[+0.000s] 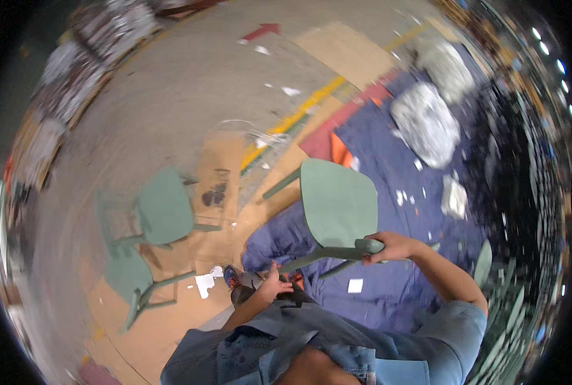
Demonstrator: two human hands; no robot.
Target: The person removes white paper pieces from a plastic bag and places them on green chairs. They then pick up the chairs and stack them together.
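Observation:
A green chair (pixel 340 199) is tilted in front of me, its seat facing up. My right hand (pixel 389 248) is closed around the end of its backrest. My left hand (pixel 272 286) has its fingers closed at the tip of a chair part that reaches toward me on the left; the exact grip is partly hidden. Two more green chairs are to the left: one with its seat (pixel 165 206) on the far side, and another chair (pixel 129 279) nearer to me. Both look slightly blurred.
Blue cloth (pixel 401 237) covers the floor at the right, with plastic-wrapped bundles (pixel 426 125) on it. Cardboard sheets (pixel 215 192) lie at the left. Several green chair parts (pixel 504 327) are stacked at the lower right. Wrapped pallets (pixel 74 77) stand far left.

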